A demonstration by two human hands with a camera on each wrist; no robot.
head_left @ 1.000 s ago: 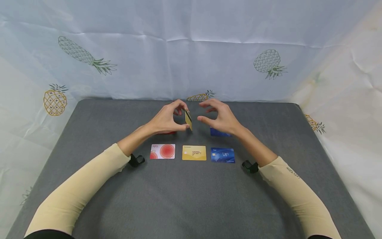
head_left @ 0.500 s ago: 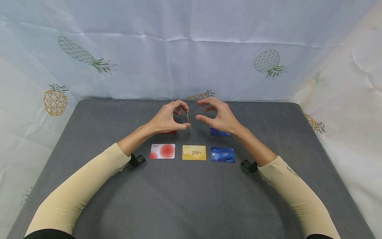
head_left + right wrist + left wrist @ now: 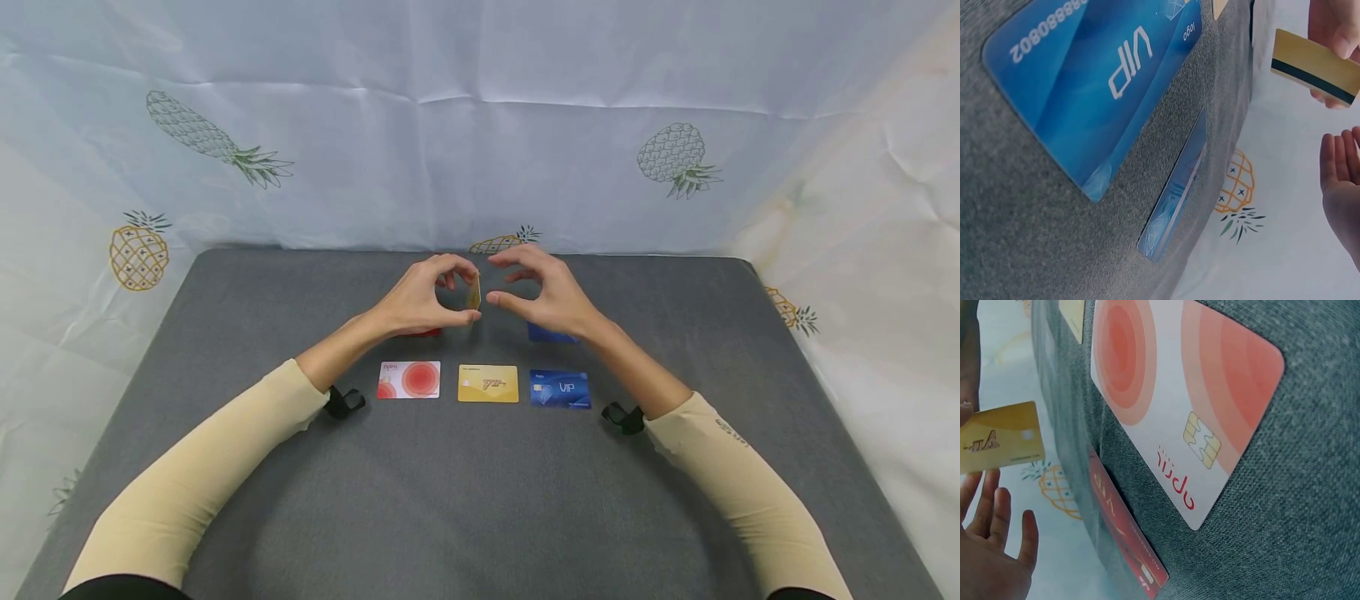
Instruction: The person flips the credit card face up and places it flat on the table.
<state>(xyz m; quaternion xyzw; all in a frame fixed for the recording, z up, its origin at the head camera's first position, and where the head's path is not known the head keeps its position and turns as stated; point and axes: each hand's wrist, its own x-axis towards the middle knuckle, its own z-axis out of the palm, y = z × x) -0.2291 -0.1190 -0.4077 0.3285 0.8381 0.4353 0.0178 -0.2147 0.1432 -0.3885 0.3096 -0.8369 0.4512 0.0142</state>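
My left hand pinches a gold card by its edges between thumb and fingertips, upright above the table's far part. The right wrist view shows this card's back with a dark stripe. Close on its right is my right hand, fingers and thumb spread apart and holding nothing. Below the left hand lies a red card, mostly covered in the head view. A blue card lies partly hidden under the right hand.
Nearer to me, a white card with red circles, another gold card and a blue VIP card lie in a row on the grey table. A pineapple-print curtain hangs behind the table.
The gold card has turned in my left hand, from a slanted face through edge-on to its other side. My right hand has drifted slightly left, closer to it. The cards on the table stay put.
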